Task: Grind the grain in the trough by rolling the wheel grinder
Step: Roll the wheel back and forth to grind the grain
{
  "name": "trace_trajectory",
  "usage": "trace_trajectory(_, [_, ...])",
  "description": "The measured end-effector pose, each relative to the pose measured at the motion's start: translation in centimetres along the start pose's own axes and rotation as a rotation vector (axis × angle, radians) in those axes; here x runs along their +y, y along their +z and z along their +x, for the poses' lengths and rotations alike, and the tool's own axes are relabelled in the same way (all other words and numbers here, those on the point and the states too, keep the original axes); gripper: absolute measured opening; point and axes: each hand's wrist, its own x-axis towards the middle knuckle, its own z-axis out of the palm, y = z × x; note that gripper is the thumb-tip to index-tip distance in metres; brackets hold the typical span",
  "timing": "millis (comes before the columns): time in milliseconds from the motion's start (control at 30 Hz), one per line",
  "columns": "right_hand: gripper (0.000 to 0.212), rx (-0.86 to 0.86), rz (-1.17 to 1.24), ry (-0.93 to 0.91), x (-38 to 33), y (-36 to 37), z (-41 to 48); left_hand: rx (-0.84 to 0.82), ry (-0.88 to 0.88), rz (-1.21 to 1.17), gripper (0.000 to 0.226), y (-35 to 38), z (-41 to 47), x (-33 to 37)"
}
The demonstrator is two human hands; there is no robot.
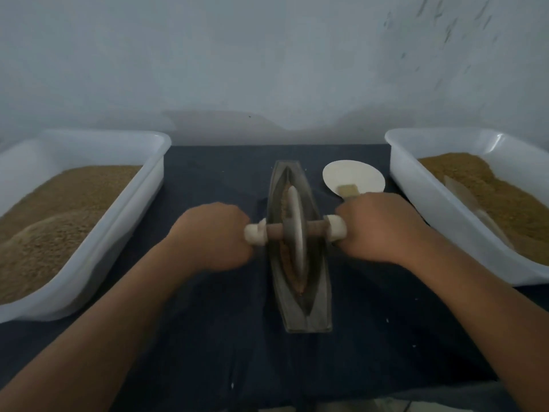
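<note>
Wheel grinder (294,230): pale disc with a grey hub, on a wooden axle whose two ends are wrapped in white. It stands on edge in the groove of the trough (319,292), a dark grey, boat-shaped block tapering at both ends. A brown streak of grain (287,203) shows in the groove, beside and under the disc.

Left hand (212,236) grips the left white end, right hand (383,227) the right one. My fingers are curled round the axle, mostly hidden under my knuckles.

Trough sits mid-bench on a dark cloth (208,337), between my forearms. Left tub (142,185) and right tub (416,188), both white plastic, flank it, each heaped with brown grain; a pale flat piece (475,209) lies half-buried in the right one. Just beyond my right hand are a white round plate (350,173) and a small brush-like tool (347,190) on it, partly covered by my knuckles.

Trough's long axis runs straight away from me toward the wall. The disc is in line with it, around mid-length. The axle crosses it left to right, nearly level.
</note>
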Motion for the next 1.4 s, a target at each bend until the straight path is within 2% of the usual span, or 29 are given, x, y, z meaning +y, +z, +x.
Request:
trace_trajectory(67, [0.03,0.091,-0.035,-0.09,0.0,-0.2,-1.3,-0.023,0.014,-0.012,0.032,0.6,-1.1,-0.4])
trace_trajectory(100, [0.03,0.081,-0.043,-0.098,0.0,-0.3,-1.1,-0.015,0.006,-0.007,0.032,0.7,-0.9,-0.5])
trace_trajectory(233, [0.027,-0.059,-0.026,0.079,0.3,-0.3,4.2,0.108,-0.071,0.058,0.03,-0.2,3.7,0.1])
trace_trajectory(300, [0.026,-0.022,-0.045,0.163,0.6,0.0,6.9,0.163,-0.12,0.08,0.031,-1.2,6.3,0.3])
trace_trajectory(367, [0.027,0.044,-0.057,0.183,0.8,0.2,8.0,0.138,-0.129,0.055,0.033,-1.9,7.6,0.2])
trace_trajectory(500, [0.031,0.148,-0.095,0.065,0.5,0.5,5.6,0.084,-0.089,0.042,0.023,-0.6,5.1,-0.3])
trace_trajectory(633, [0.035,0.147,-0.029,-0.071,0.4,0.5,-0.1,0.174,-0.031,0.091,0.029,1.4,-0.2,-0.2])
trace_trajectory(733, [0.028,0.062,0.043,-0.081,1.0,0.4,-1.3,0.24,-0.006,0.151,0.029,1.4,-0.9,-0.2])
trace_trajectory(833, [0.031,0.0,0.027,0.027,1.3,0.9,2.0,0.174,-0.053,0.125,0.025,0.3,2.0,0.0])
trace_trajectory(933, [0.027,0.06,-0.05,0.152,1.2,1.3,6.5,0.166,-0.128,0.108,0.026,-1.1,5.7,0.2])
trace_trajectory(1033, [0.026,0.07,-0.06,0.214,1.2,1.2,8.0,0.162,-0.128,0.111,0.024,-1.9,7.1,0.6])
trace_trajectory(1200, [0.027,0.031,0.012,0.147,0.8,2.2,2.7,0.144,0.001,0.199,0.023,-1.1,2.9,0.7])
trace_trajectory(1300, [0.031,0.09,-0.011,0.052,0.5,2.1,-1.2,0.121,0.055,0.215,0.026,-0.3,0.1,0.4])
trace_trajectory(1400, [0.032,0.045,0.019,0.044,0.7,1.9,-0.8,0.09,0.059,0.221,0.028,-0.6,0.9,0.2])
